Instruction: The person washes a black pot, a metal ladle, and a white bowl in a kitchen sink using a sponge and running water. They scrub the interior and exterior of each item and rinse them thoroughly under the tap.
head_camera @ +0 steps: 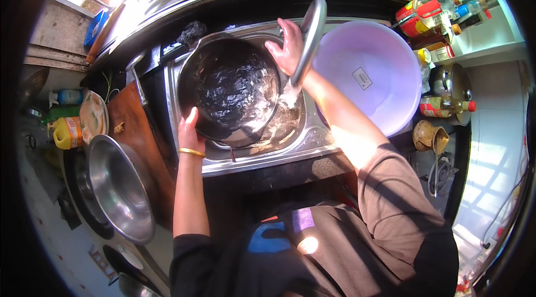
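A dark metal pot (pixel 234 87) with water in it is over the stainless steel sink (pixel 314 137). My left hand (pixel 191 131), with a gold bangle at the wrist, grips the pot's near left rim, thumb on top. My right hand (pixel 288 47) is beside the pot's right edge, fingers spread, behind the curved metal faucet (pixel 312 41); it holds nothing that I can see. Water falls from the spout just right of the pot into the sink. A purple plastic basin (pixel 385 104) stands to the right of the faucet.
At the left are a wooden cutting board (pixel 134 116), a cleaver (pixel 138 79), a steel bowl (pixel 121 188) and a yellow bottle (pixel 67 132). A dark scouring pad (pixel 193 31) lies behind the sink. Sauce bottles (pixel 444 105), a lidded pot (pixel 452 81) and a brown jug (pixel 427 135) stand at the right.
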Demonstrator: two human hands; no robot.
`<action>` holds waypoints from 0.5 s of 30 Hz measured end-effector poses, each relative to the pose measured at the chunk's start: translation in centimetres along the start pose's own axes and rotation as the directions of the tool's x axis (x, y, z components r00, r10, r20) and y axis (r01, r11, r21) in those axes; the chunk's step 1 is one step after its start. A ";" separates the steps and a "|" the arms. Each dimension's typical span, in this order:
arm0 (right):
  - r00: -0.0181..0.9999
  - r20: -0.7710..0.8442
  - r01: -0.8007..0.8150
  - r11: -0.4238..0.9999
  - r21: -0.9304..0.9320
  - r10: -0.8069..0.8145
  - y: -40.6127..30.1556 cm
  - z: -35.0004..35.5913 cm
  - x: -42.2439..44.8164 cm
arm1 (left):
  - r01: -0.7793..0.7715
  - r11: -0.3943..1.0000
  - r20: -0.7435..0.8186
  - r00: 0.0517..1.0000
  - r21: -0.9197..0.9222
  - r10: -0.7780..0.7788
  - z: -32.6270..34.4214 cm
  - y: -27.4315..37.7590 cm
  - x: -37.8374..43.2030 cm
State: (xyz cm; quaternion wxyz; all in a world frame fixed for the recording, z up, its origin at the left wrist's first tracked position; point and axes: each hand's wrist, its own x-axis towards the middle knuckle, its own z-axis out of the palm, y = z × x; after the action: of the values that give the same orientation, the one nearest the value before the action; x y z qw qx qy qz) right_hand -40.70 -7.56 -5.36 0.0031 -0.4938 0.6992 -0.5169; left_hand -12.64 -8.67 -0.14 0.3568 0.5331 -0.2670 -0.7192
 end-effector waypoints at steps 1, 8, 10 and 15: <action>0.971 0.239 -0.105 0.931 0.350 0.019 0.2 -0.2 -1.3 | -0.009 0.999 -0.013 1.000 0.038 0.010 -0.4 0.2 -0.3; 0.664 0.604 -0.741 0.280 0.610 0.442 -8.0 -3.9 -6.5 | 0.459 0.889 0.148 0.878 0.006 -0.455 -5.9 -3.7 -0.6; 0.787 0.504 -0.617 0.478 0.625 0.356 -9.0 -4.0 -6.3 | 0.587 0.810 0.171 0.796 0.018 -0.581 -4.2 -4.5 -2.2; 0.974 0.177 -0.169 0.977 0.132 0.145 -16.7 -3.2 -4.3 | 0.864 0.492 0.618 0.446 -0.109 -0.647 -5.8 -7.5 -2.7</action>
State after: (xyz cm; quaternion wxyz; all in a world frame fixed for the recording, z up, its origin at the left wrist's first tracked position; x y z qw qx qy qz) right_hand -28.66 -1.92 6.10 0.1385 -0.4767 0.6936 -0.5220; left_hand -8.29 -2.03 -5.96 0.0072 0.3013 0.0831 -0.9499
